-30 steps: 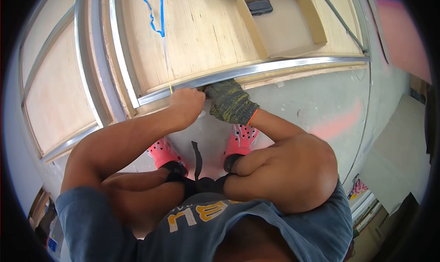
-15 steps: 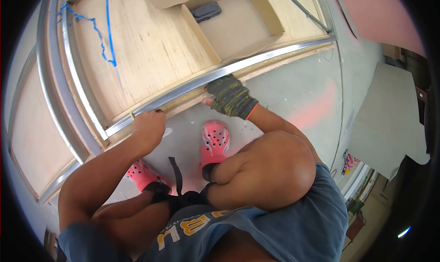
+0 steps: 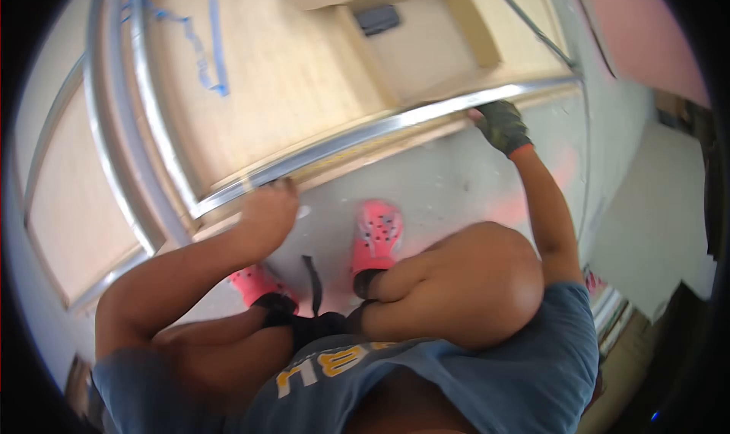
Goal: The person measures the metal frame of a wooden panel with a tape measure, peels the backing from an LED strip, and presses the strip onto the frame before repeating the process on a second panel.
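My left hand [image 3: 270, 210], bare, rests at the front metal channel [image 3: 304, 159] with its fingers curled down on it. A yellow, marked strip like a tape measure blade [image 3: 334, 159] runs along the channel's near side from those fingers; the left fingertips appear closed on its end. A short pale yellowish piece [image 3: 245, 180] crosses the channel beside this hand. Further right, my right hand [image 3: 503, 128], in a dark camouflage fingerless glove with an orange cuff, touches the channel's near edge. Its thumb points left; its other fingers are blurred and partly hidden.
A plywood panel [image 3: 274, 77] lies inside the metal frame, with blue string [image 3: 216, 39] at its left. An open cardboard box [image 3: 437, 42] holding a dark grey object [image 3: 378, 19] stands on it. My pink clogs [image 3: 378, 232] are on the grey floor. Cardboard [image 3: 642, 213] lies right.
My right hand has slid to the right along the channel, away from my left hand. My left hand stays at the same part of the channel. The whole view has shifted slightly.
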